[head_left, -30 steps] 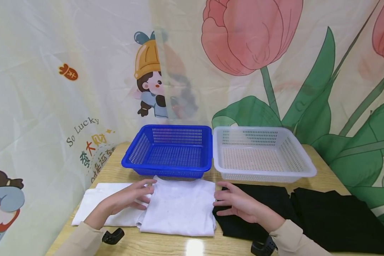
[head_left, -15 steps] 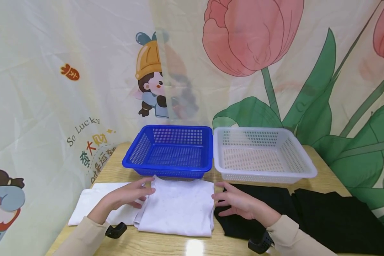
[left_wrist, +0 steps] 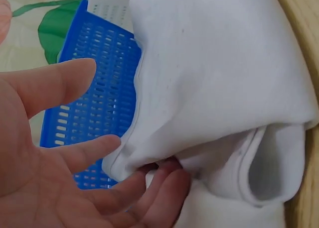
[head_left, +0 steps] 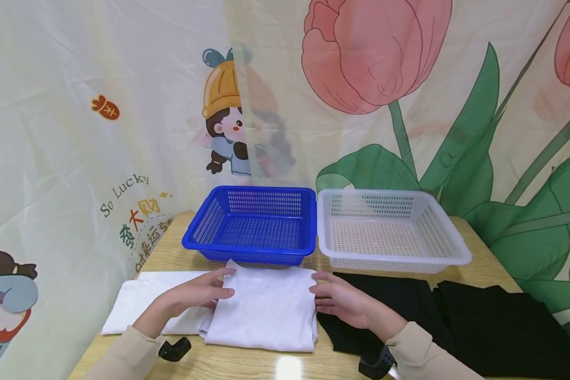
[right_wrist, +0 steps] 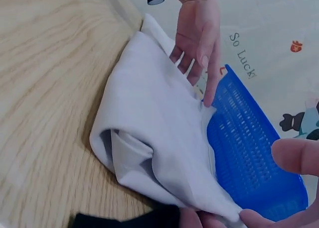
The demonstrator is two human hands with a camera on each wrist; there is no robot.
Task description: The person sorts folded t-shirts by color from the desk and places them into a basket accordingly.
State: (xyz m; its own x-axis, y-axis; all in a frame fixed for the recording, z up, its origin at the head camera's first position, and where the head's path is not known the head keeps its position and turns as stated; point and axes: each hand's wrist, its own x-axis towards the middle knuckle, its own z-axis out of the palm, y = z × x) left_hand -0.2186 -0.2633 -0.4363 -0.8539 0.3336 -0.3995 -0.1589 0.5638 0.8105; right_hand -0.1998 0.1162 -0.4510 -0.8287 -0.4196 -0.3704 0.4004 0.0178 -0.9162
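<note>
Cloth (head_left: 263, 314), white, folded, is flanked by L hand (head_left: 190, 295) and R hand (head_left: 344, 302), approx. equally near, w/ blue basket (head_left: 261, 256) just behind it. Side edges are touched by both hands' fingertips; thumbs are held apart from fingers, nothing pinched. Long axis unclear.

And look at those arms: left (head_left: 123, 356) and right (head_left: 429, 353), both in beige sleeves, slanting inward! The left hand (head_left: 195, 292) has its palm turned in, thumb (left_wrist: 65, 83) standing well off, lower fingers (left_wrist: 172, 193) gently bent. The right hand (head_left: 344, 301) faces it, fingers angled across, thumb (right_wrist: 296, 156) held apart too!
</note>
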